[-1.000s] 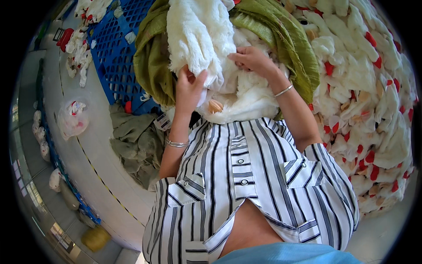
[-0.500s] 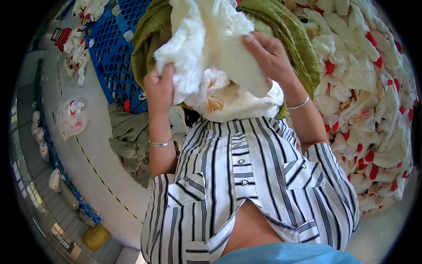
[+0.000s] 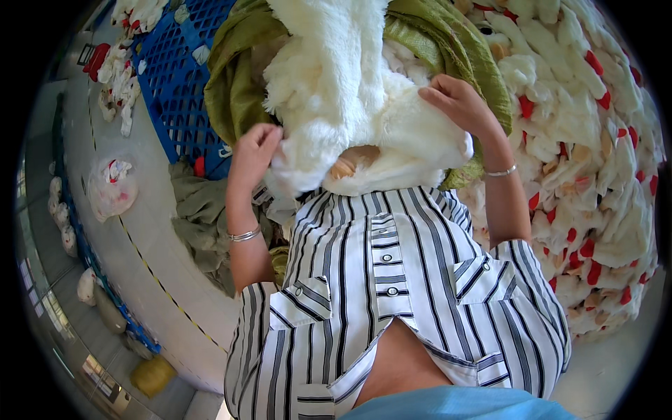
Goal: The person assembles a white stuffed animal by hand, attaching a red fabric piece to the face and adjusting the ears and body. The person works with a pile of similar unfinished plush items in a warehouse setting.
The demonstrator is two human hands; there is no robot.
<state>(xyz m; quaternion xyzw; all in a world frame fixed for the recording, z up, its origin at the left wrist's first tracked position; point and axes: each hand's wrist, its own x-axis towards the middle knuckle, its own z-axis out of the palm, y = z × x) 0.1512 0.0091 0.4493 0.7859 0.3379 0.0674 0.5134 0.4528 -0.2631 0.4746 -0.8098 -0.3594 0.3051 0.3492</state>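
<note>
A white, furry plush skin (image 3: 336,91) lies spread in front of my body, over the mouth of an olive-green woven sack (image 3: 234,77). A second white furry piece (image 3: 399,171) is beneath it along the near side, with a gap showing something tan inside. At the plush's left edge, my left hand (image 3: 253,155) is closed with thumb and fingers together, slightly blurred. My right hand (image 3: 462,105) pinches at the right side of the plush with curled fingers. Where the fabric meets the fingertips is partly hidden.
A large heap of white plush pieces with red and tan parts (image 3: 581,175) fills the right side. A blue plastic pallet (image 3: 185,77) lies at the far left, with grey-green cloth (image 3: 203,217) nearer. On the floor sits a clear plastic bag (image 3: 112,192).
The plush skin, earlier held up and bunched between my hands, now lies lower and spread wide. My hands have moved apart, the right one outward to the right and the left slightly lower.
</note>
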